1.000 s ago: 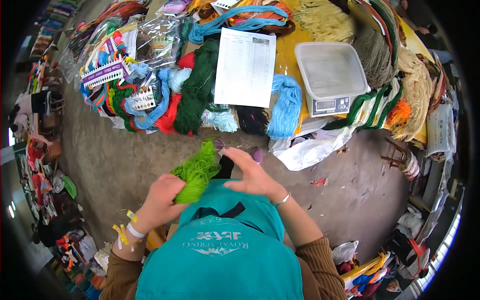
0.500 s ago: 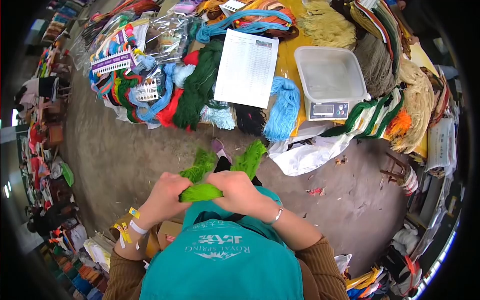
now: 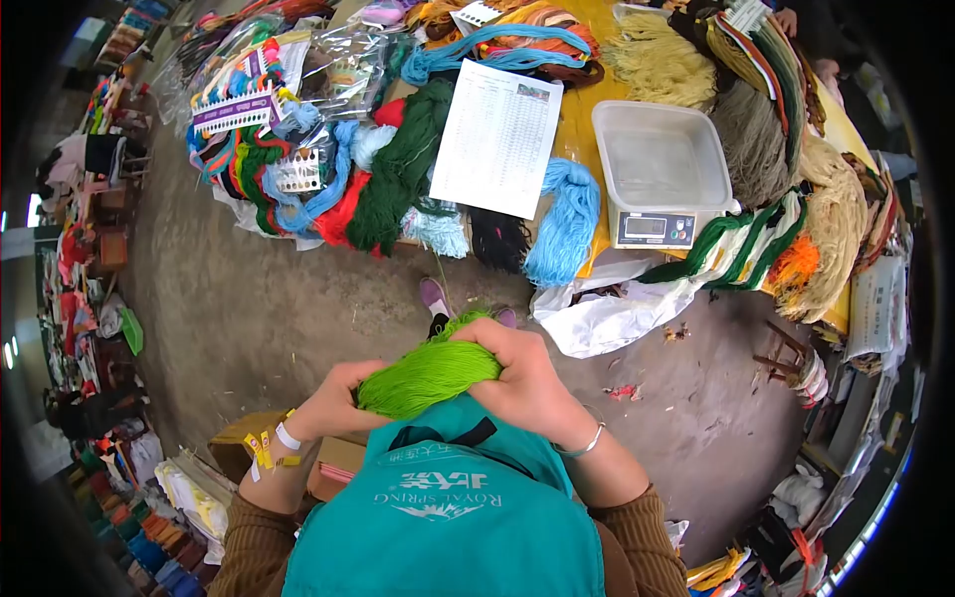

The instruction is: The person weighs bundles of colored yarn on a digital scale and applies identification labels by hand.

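A bundle of bright green thread [image 3: 426, 378] is stretched between my two hands in front of the teal apron [image 3: 438, 527]. My left hand [image 3: 343, 400] grips its left end, with yellow tags and a white band at the wrist. The other end is in my right hand [image 3: 522, 373], whose thumb presses on the strands; a bracelet circles that wrist. Part of the bundle bunches up behind the right fingers. Most of my left fingertips are hidden by the thread.
Ahead stands a table heaped with coloured skeins, among them a dark green skein [image 3: 403, 164] and a light blue skein [image 3: 564, 224]. A printed sheet [image 3: 495, 139] lies beside a digital scale [image 3: 652, 229] bearing a clear plastic tub [image 3: 662, 159]. A small stool [image 3: 791, 358] stands at right.
The green thread's two hanging ends no longer show spread apart; the bundle now looks fuller and wider between my hands. My right hand has moved a little right and up.
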`<state>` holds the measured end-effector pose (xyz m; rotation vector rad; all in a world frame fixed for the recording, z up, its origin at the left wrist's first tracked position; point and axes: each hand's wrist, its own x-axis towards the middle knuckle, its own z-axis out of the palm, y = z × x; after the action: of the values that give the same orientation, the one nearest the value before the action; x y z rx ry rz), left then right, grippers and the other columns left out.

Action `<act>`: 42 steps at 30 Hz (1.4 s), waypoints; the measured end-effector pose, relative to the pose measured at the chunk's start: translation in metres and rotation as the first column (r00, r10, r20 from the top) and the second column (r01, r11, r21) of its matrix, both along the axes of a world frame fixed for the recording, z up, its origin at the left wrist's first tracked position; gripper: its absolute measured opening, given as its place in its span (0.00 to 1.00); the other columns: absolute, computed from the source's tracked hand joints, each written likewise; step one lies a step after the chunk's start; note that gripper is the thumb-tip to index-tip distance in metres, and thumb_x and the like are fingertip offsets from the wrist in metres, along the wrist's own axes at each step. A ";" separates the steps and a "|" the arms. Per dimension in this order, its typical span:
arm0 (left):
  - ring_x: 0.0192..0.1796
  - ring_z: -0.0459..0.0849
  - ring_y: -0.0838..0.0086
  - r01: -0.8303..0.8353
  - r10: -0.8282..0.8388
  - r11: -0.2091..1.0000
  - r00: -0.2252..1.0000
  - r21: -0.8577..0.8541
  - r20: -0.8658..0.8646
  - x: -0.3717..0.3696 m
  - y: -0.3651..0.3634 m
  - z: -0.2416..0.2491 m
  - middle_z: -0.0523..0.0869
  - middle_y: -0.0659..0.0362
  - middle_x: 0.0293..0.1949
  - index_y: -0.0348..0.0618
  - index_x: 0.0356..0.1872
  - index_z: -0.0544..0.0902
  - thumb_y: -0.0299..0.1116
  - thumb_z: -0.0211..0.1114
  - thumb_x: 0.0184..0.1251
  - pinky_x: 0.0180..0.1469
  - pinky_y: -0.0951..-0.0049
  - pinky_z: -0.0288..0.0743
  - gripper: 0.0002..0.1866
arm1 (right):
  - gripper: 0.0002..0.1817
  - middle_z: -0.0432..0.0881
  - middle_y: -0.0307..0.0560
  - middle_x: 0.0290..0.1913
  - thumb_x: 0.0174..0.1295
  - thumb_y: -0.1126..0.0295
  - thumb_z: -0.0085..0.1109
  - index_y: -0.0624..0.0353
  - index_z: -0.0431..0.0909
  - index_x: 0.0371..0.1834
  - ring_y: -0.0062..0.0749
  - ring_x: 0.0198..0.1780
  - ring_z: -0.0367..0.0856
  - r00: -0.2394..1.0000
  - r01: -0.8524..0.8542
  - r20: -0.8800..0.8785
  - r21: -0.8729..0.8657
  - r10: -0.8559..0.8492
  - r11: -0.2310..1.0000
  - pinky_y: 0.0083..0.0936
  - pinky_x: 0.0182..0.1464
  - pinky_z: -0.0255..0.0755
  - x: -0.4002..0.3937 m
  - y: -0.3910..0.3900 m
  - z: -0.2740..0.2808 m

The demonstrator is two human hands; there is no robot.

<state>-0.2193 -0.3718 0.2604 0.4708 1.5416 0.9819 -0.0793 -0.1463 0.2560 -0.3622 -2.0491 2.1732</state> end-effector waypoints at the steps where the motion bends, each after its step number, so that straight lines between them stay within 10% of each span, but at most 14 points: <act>1: 0.46 0.81 0.70 -0.002 0.002 1.000 1.000 -0.001 0.000 0.000 -0.001 0.000 0.84 0.57 0.38 0.37 0.44 0.83 0.25 0.73 0.50 0.46 0.72 0.73 0.17 | 0.14 0.81 0.51 0.32 0.50 0.81 0.59 0.60 0.77 0.42 0.44 0.34 0.83 1.000 -0.015 0.006 0.009 0.015 1.000 0.32 0.36 0.75 0.001 0.002 0.001; 10: 0.44 0.82 0.70 0.107 0.024 0.951 0.909 0.290 -0.415 -0.003 0.000 -0.014 0.84 0.55 0.40 0.34 0.40 0.82 0.22 0.71 0.50 0.48 0.74 0.73 0.14 | 0.15 0.82 0.52 0.36 0.47 0.79 0.63 0.60 0.78 0.41 0.52 0.40 0.82 0.968 -0.250 0.092 0.351 0.232 0.902 0.36 0.41 0.76 0.006 0.018 -0.016; 18: 0.35 0.85 0.75 0.174 -0.130 0.933 0.979 0.314 -0.156 -0.004 -0.016 0.004 0.88 0.57 0.37 0.34 0.44 0.84 0.24 0.72 0.51 0.39 0.73 0.76 0.17 | 0.18 0.81 0.50 0.41 0.45 0.82 0.65 0.59 0.79 0.43 0.50 0.44 0.82 0.974 -0.219 0.042 0.400 0.221 0.890 0.35 0.45 0.75 -0.007 -0.002 -0.057; 24: 0.36 0.82 0.82 0.070 -0.071 0.997 0.989 0.012 0.133 -0.004 -0.007 0.021 0.87 0.63 0.35 0.34 0.53 0.81 0.31 0.76 0.53 0.38 0.76 0.75 0.26 | 0.22 0.82 0.53 0.44 0.45 0.81 0.68 0.59 0.78 0.47 0.51 0.46 0.82 0.985 0.169 -0.020 0.162 -0.169 0.972 0.36 0.46 0.76 -0.020 -0.012 -0.070; 31: 0.33 0.84 0.76 0.234 -0.274 0.961 0.772 0.145 0.574 -0.006 0.003 0.010 0.87 0.57 0.33 0.29 0.56 0.79 0.34 0.76 0.53 0.42 0.72 0.78 0.30 | 0.34 0.79 0.53 0.55 0.48 0.73 0.71 0.56 0.71 0.63 0.46 0.58 0.78 0.991 -0.112 0.114 0.472 0.065 0.874 0.34 0.59 0.73 -0.022 -0.026 -0.086; 33: 0.30 0.85 0.70 -0.172 -0.010 0.952 0.809 0.252 0.588 0.007 0.006 0.011 0.87 0.53 0.30 0.28 0.61 0.75 0.43 0.77 0.53 0.43 0.70 0.78 0.37 | 0.39 0.74 0.54 0.61 0.48 0.71 0.71 0.54 0.66 0.67 0.50 0.64 0.72 0.975 -0.208 0.169 0.447 0.146 0.870 0.38 0.63 0.70 -0.015 -0.024 -0.084; 36: 0.29 0.85 0.66 -0.328 0.033 0.887 0.747 0.325 0.664 0.009 -0.006 0.001 0.86 0.49 0.28 0.29 0.68 0.67 0.52 0.75 0.55 0.42 0.69 0.78 0.47 | 0.32 0.78 0.53 0.56 0.51 0.71 0.69 0.57 0.71 0.63 0.48 0.59 0.77 0.991 -0.133 0.054 0.404 0.122 0.905 0.35 0.60 0.73 -0.007 -0.025 -0.077; 39: 0.27 0.84 0.66 -0.459 0.070 0.812 0.689 0.360 0.721 0.018 -0.001 0.002 0.84 0.50 0.25 0.37 0.76 0.55 0.59 0.69 0.59 0.42 0.68 0.79 0.52 | 0.18 0.83 0.50 0.48 0.59 0.71 0.64 0.63 0.78 0.52 0.39 0.54 0.82 0.996 -0.084 0.013 -0.045 0.084 0.995 0.31 0.57 0.74 0.001 -0.028 -0.047; 42: 0.31 0.85 0.65 -0.499 0.092 0.750 0.728 0.433 0.679 0.022 0.006 -0.004 0.84 0.50 0.28 0.49 0.78 0.52 0.60 0.65 0.64 0.45 0.66 0.80 0.49 | 0.27 0.81 0.52 0.55 0.60 0.66 0.64 0.63 0.72 0.63 0.38 0.58 0.80 0.956 -0.241 -0.194 -0.091 0.220 0.966 0.32 0.62 0.71 -0.005 -0.034 -0.022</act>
<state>-0.1969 -0.3655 0.2561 0.2539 0.6736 1.7165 -0.0842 -0.1799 0.2338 0.0710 -1.9585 2.3602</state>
